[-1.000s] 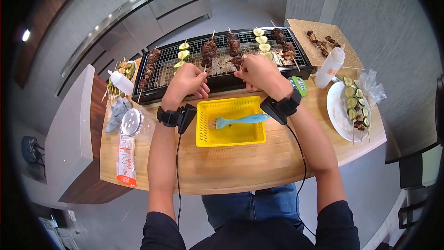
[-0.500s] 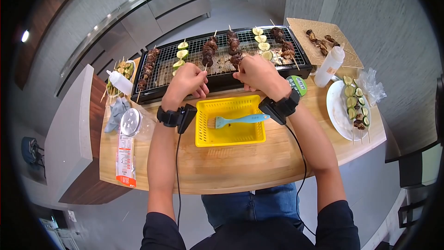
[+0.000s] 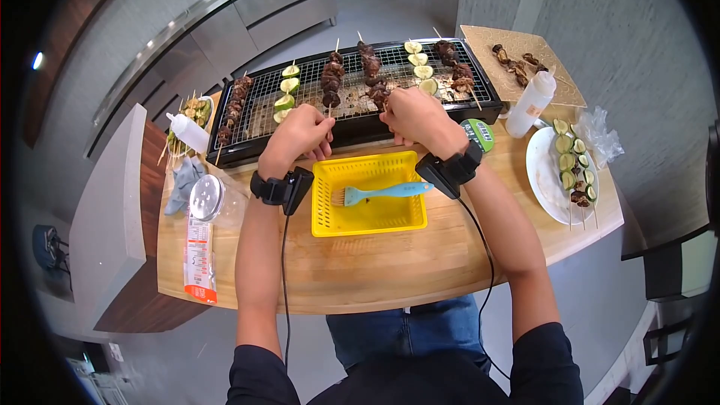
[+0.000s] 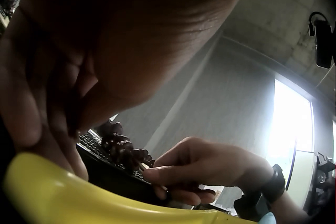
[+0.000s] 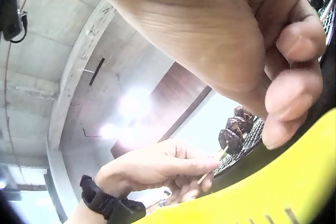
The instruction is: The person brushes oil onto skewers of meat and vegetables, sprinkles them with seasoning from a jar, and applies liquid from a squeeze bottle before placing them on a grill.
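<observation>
On the black grill (image 3: 262, 97), the left hand (image 3: 300, 135) pinches the near end of a meat skewer (image 3: 332, 79) between thumb and fingers; the right wrist view shows this pinch on the stick (image 5: 205, 175). The right hand (image 3: 420, 116) grips the near end of the neighbouring meat skewer (image 3: 369, 64), and in the left wrist view its thumb and finger meet on the stick. Both skewers point away across the mesh. A yellow basket (image 3: 369, 225) lies below the hands, with a blue-handled brush (image 3: 390, 190) in it.
Zucchini skewers (image 3: 288, 85) and other meat skewers (image 3: 463, 76) lie on the grill. To the right stand a white bottle (image 3: 532, 105) and a plate (image 3: 541, 184) of skewers. A lidded jar (image 3: 225, 202) and another bottle (image 3: 189, 133) are at left.
The head view has shifted slightly. The far ends of both held skewers have moved a little left and away; both hands keep their grip at the near ends.
</observation>
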Demonstrator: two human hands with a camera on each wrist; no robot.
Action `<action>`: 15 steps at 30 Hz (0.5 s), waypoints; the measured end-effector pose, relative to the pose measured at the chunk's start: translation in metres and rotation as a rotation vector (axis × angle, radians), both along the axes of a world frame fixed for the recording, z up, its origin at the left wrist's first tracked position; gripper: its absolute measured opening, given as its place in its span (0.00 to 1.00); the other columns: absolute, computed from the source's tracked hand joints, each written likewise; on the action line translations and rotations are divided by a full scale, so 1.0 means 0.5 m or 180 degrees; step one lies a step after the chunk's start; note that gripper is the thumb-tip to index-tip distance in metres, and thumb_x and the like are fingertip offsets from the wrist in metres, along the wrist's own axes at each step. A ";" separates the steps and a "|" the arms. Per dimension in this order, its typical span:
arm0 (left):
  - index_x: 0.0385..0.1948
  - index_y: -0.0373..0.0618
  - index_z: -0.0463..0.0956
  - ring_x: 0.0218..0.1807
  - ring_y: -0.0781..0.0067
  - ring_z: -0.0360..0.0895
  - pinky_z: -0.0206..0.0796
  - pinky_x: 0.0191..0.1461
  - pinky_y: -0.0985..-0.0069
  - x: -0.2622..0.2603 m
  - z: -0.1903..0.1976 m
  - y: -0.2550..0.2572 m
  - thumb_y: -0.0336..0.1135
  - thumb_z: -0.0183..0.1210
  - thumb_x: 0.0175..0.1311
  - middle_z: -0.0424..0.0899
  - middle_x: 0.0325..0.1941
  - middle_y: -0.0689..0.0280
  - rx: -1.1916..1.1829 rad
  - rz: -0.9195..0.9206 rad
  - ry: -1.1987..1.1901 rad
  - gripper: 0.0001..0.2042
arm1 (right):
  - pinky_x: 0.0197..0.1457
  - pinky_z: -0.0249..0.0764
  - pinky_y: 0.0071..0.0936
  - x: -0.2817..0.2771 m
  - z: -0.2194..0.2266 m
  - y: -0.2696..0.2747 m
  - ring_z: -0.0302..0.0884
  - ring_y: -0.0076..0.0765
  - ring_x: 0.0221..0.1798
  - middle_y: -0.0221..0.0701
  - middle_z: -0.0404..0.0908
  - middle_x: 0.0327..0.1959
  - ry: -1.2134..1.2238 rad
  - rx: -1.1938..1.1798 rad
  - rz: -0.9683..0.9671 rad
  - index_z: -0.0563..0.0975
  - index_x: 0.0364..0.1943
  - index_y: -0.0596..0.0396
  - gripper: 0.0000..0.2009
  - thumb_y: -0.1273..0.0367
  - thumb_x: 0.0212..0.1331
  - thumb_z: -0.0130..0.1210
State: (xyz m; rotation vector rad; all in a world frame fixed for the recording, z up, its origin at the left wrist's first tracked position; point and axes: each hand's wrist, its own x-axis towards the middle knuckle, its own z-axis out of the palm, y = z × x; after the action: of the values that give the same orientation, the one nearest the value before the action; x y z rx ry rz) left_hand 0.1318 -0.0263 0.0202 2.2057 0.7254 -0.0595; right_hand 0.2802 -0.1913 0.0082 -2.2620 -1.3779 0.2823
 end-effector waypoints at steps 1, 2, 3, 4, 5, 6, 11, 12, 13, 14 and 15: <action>0.22 0.32 0.75 0.18 0.74 0.80 0.72 0.21 0.81 0.001 -0.001 0.000 0.40 0.48 0.70 0.81 0.17 0.61 0.0026 0.0017 0.0023 0.20 | 0.26 0.75 0.24 0.001 -0.001 0.000 0.79 0.27 0.16 0.29 0.80 0.14 -0.0039 -0.0039 0.0043 0.78 0.19 0.61 0.15 0.67 0.61 0.53; 0.22 0.32 0.75 0.18 0.74 0.80 0.72 0.21 0.81 0.002 -0.001 0.000 0.40 0.48 0.70 0.81 0.17 0.61 0.0019 0.0021 0.0024 0.20 | 0.26 0.75 0.24 0.002 -0.002 0.000 0.79 0.27 0.16 0.29 0.80 0.14 -0.0038 -0.0046 0.0047 0.78 0.19 0.61 0.15 0.67 0.61 0.53; 0.22 0.33 0.75 0.18 0.74 0.80 0.72 0.21 0.81 0.002 -0.002 0.001 0.40 0.48 0.70 0.81 0.17 0.61 0.0007 0.0017 0.0026 0.20 | 0.26 0.75 0.24 0.001 -0.002 -0.001 0.79 0.27 0.16 0.29 0.80 0.14 0.0008 -0.0066 0.0016 0.78 0.19 0.60 0.15 0.66 0.61 0.53; 0.22 0.33 0.74 0.18 0.74 0.80 0.72 0.21 0.81 0.002 -0.002 0.002 0.40 0.48 0.70 0.81 0.17 0.61 -0.0002 0.0012 0.0028 0.19 | 0.26 0.75 0.24 0.001 0.000 0.000 0.79 0.27 0.16 0.29 0.80 0.14 0.0054 -0.0082 -0.0015 0.78 0.20 0.60 0.15 0.66 0.61 0.53; 0.22 0.33 0.74 0.18 0.74 0.80 0.72 0.21 0.81 0.002 -0.003 0.003 0.40 0.48 0.70 0.81 0.17 0.61 -0.0002 0.0015 0.0026 0.19 | 0.26 0.75 0.24 0.000 0.002 -0.001 0.79 0.27 0.16 0.29 0.80 0.14 0.0052 -0.0082 -0.0011 0.78 0.20 0.60 0.15 0.66 0.61 0.53; 0.22 0.33 0.74 0.18 0.74 0.80 0.72 0.21 0.81 0.002 -0.003 0.002 0.40 0.48 0.70 0.81 0.17 0.61 0.0049 -0.0001 0.0039 0.19 | 0.26 0.75 0.24 -0.001 0.006 -0.002 0.78 0.26 0.16 0.29 0.80 0.14 0.0047 -0.0108 -0.0019 0.79 0.20 0.60 0.15 0.66 0.61 0.53; 0.21 0.33 0.74 0.18 0.75 0.80 0.72 0.21 0.81 0.002 -0.007 0.004 0.40 0.48 0.70 0.81 0.17 0.62 0.0065 0.0003 0.0043 0.20 | 0.26 0.74 0.24 -0.002 0.005 -0.001 0.78 0.26 0.16 0.28 0.80 0.14 0.0024 -0.0096 -0.0015 0.79 0.21 0.60 0.14 0.66 0.61 0.54; 0.21 0.33 0.75 0.19 0.74 0.80 0.72 0.21 0.81 0.002 -0.008 0.004 0.40 0.48 0.70 0.81 0.17 0.61 0.0059 0.0003 0.0033 0.20 | 0.28 0.76 0.26 -0.003 0.007 -0.002 0.80 0.29 0.19 0.28 0.80 0.14 0.0051 -0.0112 -0.0056 0.79 0.20 0.59 0.13 0.67 0.60 0.55; 0.21 0.33 0.75 0.19 0.74 0.80 0.72 0.21 0.82 0.002 -0.008 0.004 0.39 0.48 0.70 0.81 0.17 0.61 0.0054 0.0004 0.0020 0.19 | 0.31 0.77 0.29 -0.004 0.010 -0.002 0.82 0.31 0.22 0.28 0.80 0.14 0.0075 -0.0128 -0.0098 0.79 0.20 0.58 0.12 0.67 0.58 0.56; 0.21 0.33 0.75 0.19 0.74 0.80 0.72 0.21 0.82 0.002 -0.007 0.004 0.39 0.48 0.70 0.81 0.17 0.61 0.0053 0.0006 0.0013 0.19 | 0.31 0.77 0.29 -0.004 0.011 -0.002 0.82 0.31 0.22 0.28 0.80 0.14 0.0068 -0.0129 -0.0097 0.79 0.20 0.58 0.12 0.67 0.58 0.56; 0.21 0.33 0.75 0.19 0.75 0.80 0.72 0.21 0.81 0.002 -0.005 0.003 0.40 0.48 0.70 0.81 0.17 0.61 0.0081 -0.0023 0.0012 0.20 | 0.31 0.77 0.29 -0.004 0.011 -0.003 0.82 0.32 0.22 0.29 0.80 0.14 0.0083 -0.0124 -0.0114 0.79 0.20 0.58 0.12 0.67 0.58 0.56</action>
State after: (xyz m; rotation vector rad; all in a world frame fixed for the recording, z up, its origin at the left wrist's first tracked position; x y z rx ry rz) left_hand 0.1326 -0.0251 0.0176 2.2329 0.7242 -0.0585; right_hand 0.2780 -0.1926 0.0139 -2.3039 -1.3285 0.3282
